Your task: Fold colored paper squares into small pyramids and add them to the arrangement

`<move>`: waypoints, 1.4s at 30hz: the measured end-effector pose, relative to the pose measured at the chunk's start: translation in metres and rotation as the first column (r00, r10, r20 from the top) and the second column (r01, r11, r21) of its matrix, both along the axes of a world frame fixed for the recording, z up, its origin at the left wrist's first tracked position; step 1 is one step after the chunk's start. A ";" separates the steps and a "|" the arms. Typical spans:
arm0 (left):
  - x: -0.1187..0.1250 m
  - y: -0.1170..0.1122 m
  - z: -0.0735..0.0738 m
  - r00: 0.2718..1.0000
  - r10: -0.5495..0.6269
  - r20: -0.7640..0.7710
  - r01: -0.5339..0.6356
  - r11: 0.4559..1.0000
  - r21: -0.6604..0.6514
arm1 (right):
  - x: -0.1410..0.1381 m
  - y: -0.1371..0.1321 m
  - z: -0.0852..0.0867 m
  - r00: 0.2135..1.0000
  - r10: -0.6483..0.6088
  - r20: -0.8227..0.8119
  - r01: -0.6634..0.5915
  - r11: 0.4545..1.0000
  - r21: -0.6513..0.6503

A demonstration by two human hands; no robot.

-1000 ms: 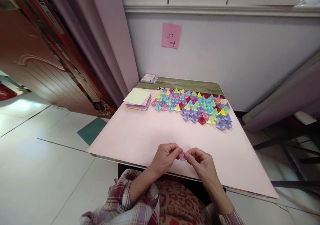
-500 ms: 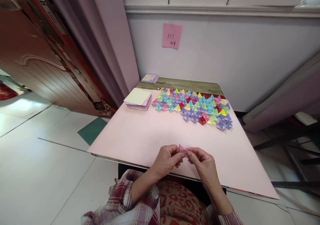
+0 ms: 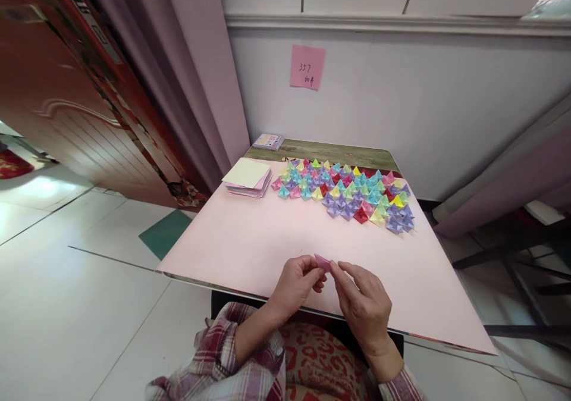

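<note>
Fingertips of left hand and right hand pinch the pink folded paper just above the pink sheet's near edge; judging by this, hold corners aligned, crease firmly

A home room: carved red wooden door, mauve curtains, tiled floor, small table.

The small folded piece is matt pink paper, like the smooth pink sheet covering the table. The many folded shapes are coloured paper. The bare tabletop strip looks like grained wood. The floor tiles are glossy. The sleeve is plaid cloth.
</note>
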State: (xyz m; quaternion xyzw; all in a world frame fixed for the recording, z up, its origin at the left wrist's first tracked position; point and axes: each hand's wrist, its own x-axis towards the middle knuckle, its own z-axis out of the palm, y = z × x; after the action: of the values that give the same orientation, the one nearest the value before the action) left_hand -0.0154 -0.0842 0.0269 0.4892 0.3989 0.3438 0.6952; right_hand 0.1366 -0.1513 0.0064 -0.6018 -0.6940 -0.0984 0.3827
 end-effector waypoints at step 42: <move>-0.012 0.001 0.006 0.872 -0.161 0.462 0.394 0.792 -0.467 | 0.000 0.009 0.008 -0.369 -0.465 -0.805 -0.723 0.688 -0.066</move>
State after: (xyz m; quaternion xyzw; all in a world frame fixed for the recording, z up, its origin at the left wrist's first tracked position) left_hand -0.0275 -0.0830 0.0329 0.2435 0.2520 0.1992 0.9152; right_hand 0.1366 -0.1423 0.0147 -0.3718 -0.1117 0.7589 0.5229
